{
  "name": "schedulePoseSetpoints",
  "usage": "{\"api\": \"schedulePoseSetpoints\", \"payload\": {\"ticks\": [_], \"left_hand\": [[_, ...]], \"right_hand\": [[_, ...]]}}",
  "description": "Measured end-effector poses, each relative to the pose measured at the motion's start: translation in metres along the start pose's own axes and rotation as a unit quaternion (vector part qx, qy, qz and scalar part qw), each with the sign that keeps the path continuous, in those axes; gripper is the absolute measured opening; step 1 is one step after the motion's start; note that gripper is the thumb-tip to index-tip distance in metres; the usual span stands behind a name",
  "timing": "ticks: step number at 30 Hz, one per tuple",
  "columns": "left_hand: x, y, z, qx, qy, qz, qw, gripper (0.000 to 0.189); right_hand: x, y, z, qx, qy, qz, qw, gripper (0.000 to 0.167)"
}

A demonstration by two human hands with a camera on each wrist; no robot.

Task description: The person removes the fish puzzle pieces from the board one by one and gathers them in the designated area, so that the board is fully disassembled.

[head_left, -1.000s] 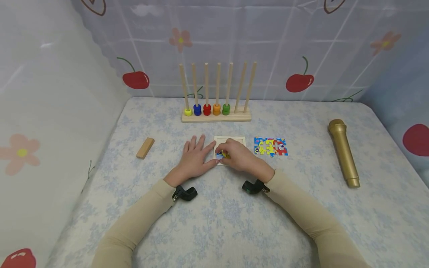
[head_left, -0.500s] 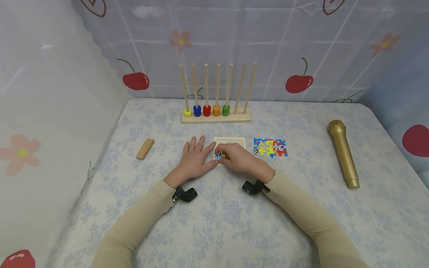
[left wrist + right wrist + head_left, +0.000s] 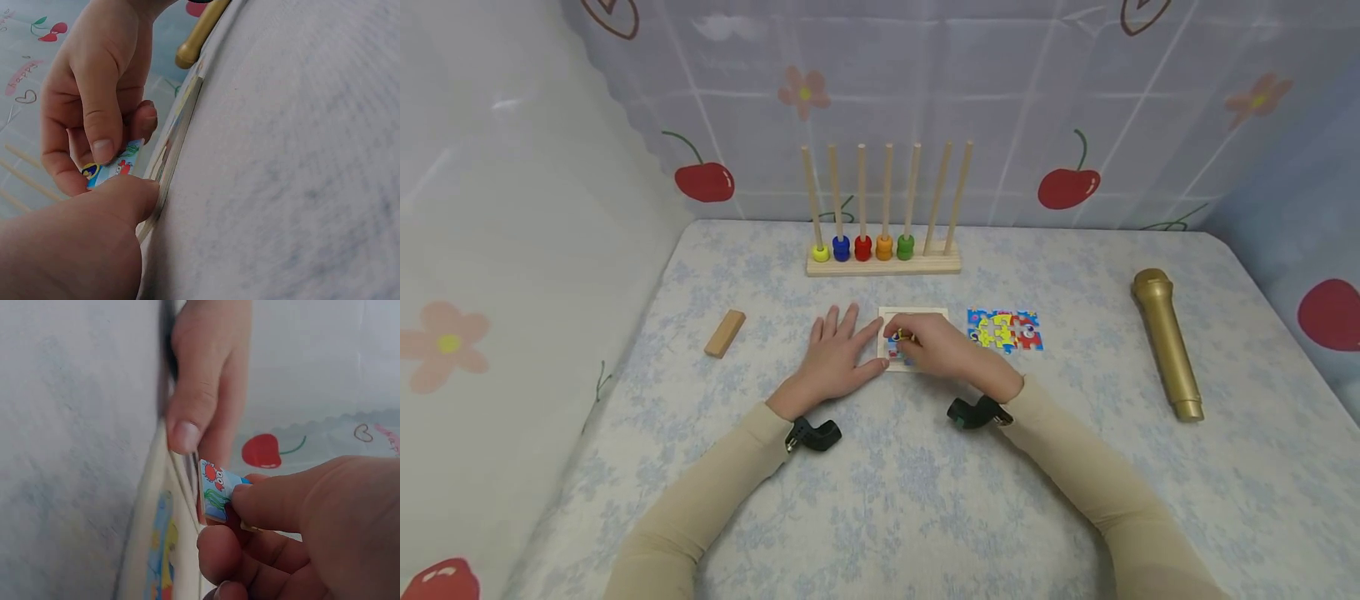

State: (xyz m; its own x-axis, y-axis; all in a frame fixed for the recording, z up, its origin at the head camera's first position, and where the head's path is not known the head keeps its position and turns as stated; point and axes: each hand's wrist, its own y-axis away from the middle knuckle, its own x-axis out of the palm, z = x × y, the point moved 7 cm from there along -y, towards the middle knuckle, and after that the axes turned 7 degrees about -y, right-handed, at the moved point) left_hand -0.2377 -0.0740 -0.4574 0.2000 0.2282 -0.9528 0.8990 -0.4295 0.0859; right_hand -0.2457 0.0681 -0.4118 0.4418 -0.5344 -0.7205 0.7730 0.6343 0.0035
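A small wooden puzzle tray [image 3: 916, 311] with a pale rim lies in front of me. My left hand [image 3: 833, 360] rests flat to its left, fingers spread, with thumb and index fingertip at the tray's left edge. Over the tray, my right hand [image 3: 947, 346] pinches a puzzle piece [image 3: 215, 489] between thumb and fingers. The piece is thin, blue, with a red crab and green seaweed; in the left wrist view the puzzle piece [image 3: 122, 165] is tilted above the tray, close to my left thumb. My right fingers hide part of it and of the tray's inside.
To the tray's right lies a group of blue, yellow and red puzzle pieces [image 3: 1004, 331]. Behind stands a wooden peg rack [image 3: 883, 265] with coloured beads. A wooden block [image 3: 725, 333] lies at left, a gold microphone [image 3: 1168, 346] at far right.
My right hand and wrist have shifted slightly right and the fingers have turned, so more of the pinched puzzle piece shows. The left hand has stayed in place.
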Motion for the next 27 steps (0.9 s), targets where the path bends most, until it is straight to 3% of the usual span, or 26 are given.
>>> {"api": "schedulePoseSetpoints", "payload": {"ticks": [4,15,27], "left_hand": [[0.002,0.000,0.000,-0.003,-0.002,0.002,1.0000,0.071],[0.002,0.002,0.000,-0.003,-0.004,-0.002,1.0000,0.072],[0.003,-0.001,0.001,-0.003,-0.001,0.002,1.0000,0.071]], "right_hand": [[-0.012,0.009,-0.007,0.015,-0.011,-0.006,0.9998,0.022],[-0.048,0.051,-0.051,0.090,-0.039,-0.037,0.9945,0.022],[-0.061,0.074,-0.071,0.123,-0.056,-0.045,0.9898,0.022]]}}
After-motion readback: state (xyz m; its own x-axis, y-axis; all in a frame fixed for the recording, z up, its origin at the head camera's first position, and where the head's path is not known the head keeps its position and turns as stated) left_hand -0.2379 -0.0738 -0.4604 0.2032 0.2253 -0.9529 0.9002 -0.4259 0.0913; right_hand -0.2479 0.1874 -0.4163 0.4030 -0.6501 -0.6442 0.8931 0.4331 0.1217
